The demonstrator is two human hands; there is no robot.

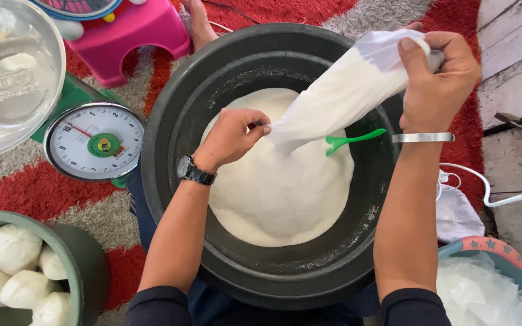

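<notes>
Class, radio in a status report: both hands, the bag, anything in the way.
Left hand pinching plastic bag low end. Right hand gripping its top. Bag tilted over white powder in black basin. Green scoop beside bag.

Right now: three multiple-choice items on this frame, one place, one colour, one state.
1. Where does the green scoop lie?
A. in the black basin, on the white powder
B. on the scale
C. in the pink stool

2. Colour of the dial scale body?
A. green
B. blue
C. black

3. The plastic bag is:
A. lying flat on the rug
B. held by left hand and right hand
C. knotted in the tub

Key: 1 A, scoop rests on powder; 2 A, green casing; 3 B, both hands grip it.
</notes>
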